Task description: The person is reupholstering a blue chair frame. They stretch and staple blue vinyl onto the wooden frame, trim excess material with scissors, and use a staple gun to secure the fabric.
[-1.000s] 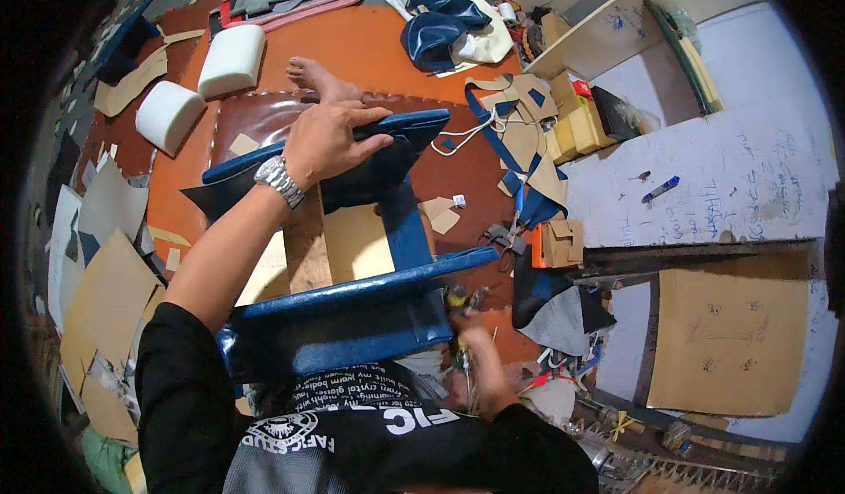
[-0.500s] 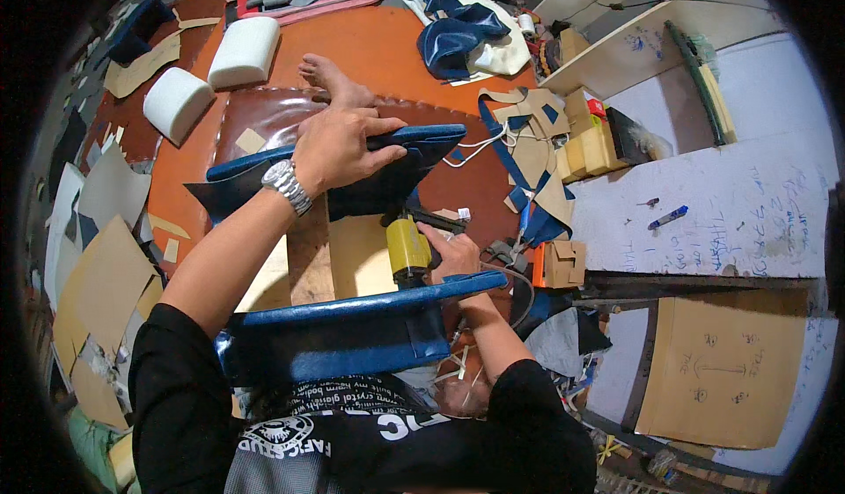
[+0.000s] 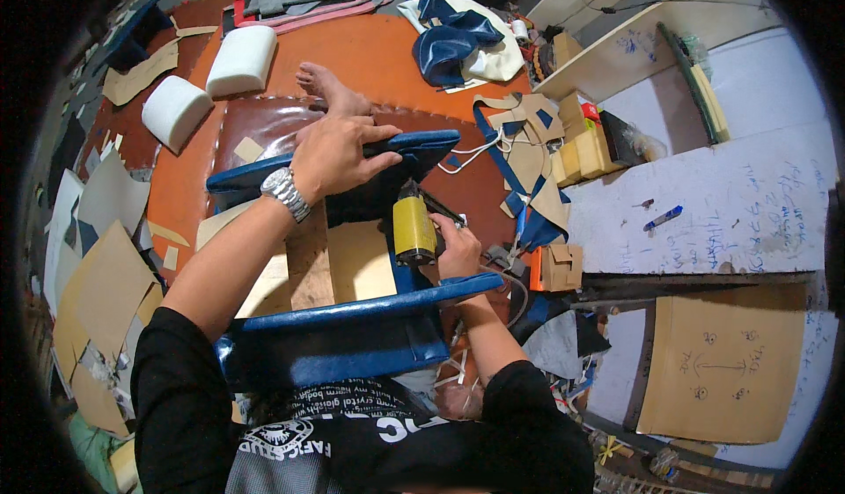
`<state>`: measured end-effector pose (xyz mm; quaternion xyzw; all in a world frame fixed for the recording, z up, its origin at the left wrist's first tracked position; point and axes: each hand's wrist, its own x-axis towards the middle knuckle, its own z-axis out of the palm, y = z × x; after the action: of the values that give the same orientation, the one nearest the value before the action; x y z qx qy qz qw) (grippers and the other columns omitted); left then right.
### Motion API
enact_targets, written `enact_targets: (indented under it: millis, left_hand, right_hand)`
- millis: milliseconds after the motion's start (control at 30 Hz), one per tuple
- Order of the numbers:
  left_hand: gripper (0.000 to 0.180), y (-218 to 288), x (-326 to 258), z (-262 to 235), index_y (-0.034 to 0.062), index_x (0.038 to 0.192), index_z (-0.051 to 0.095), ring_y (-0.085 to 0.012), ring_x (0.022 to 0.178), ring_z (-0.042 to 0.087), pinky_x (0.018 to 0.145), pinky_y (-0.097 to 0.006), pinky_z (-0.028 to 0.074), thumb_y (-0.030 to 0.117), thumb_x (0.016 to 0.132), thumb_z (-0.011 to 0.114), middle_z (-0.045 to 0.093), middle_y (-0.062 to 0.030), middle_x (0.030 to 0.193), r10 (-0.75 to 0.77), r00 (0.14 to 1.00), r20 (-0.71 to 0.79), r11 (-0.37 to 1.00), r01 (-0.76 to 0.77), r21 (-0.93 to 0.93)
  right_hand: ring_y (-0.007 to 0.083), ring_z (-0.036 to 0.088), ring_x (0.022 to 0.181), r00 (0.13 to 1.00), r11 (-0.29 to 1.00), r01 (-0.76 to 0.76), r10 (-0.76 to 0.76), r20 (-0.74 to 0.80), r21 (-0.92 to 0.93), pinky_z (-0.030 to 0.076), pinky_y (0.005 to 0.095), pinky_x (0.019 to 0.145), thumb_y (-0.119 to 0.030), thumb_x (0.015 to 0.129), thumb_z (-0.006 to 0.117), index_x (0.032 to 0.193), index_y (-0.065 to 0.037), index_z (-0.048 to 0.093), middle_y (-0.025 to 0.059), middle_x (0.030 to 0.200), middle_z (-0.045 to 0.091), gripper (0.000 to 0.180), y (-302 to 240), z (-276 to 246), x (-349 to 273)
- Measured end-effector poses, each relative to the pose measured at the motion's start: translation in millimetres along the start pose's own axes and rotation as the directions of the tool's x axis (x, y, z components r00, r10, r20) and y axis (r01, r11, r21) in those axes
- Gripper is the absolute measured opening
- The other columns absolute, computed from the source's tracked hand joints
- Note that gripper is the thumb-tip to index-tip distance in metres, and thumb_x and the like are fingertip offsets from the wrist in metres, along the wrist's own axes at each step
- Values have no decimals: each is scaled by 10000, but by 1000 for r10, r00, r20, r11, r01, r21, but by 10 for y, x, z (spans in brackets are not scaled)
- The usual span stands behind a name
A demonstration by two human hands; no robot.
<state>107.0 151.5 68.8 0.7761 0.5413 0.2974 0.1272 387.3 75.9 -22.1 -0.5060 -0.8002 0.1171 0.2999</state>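
Open gap between near blue panel (image 3: 330, 353) and far blue panel (image 3: 427, 143), above the wooden board (image 3: 308, 270). Yellow tool (image 3: 414, 230) and right hand (image 3: 459, 249) obstruct its right end; left forearm (image 3: 231, 263) crosses its left.

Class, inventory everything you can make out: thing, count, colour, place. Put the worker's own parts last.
Glossy leather-like frame: one, blue, centre
Cylindrical tool: one, yellow-black, over frame's right
Rounded foam-like blocks: two, white, upper left
Slim pen: one, blue, on white board, right
Flat cardboard sheet: one, brown, lower right
Mixed scraps: uncounted, multicoloured, around
Bare foot: one, top centre
Left grip: one, silver wristwatch, on frame's far side
Right grip: one, around tool
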Motion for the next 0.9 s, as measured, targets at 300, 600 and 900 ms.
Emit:
enact_targets:
  millis: [300,600,900]
  left_hand:
    - [427,-49,6,38,160,1233,805,-376,868,721,790,-469,573,419,894,814,774,-179,977,9,1000,28,1000,-8,-4]
    - [411,-140,-2,15,147,1322,758,-358,958,710,830,-466,566,298,941,786,734,-143,1053,74,993,96,997,-73,-22]
    - [795,-270,-279,-256,195,1509,589,-348,1208,680,977,-482,554,468,816,867,713,-135,1325,41,990,138,993,-55,101]
  right_hand:
    - [389,697,827,996,996,61,-56,-73,64,550,476,776,-282,667,883,1261,-111,722,184,935,745,639,-104,-118,123]
    - [359,683,758,989,986,143,-146,-37,-81,516,450,710,-156,786,783,1253,-133,729,148,810,722,471,-224,-307,322]
    - [354,708,754,969,946,243,-227,95,-215,521,456,716,-149,740,818,1187,-150,718,103,880,775,458,-236,-435,617]
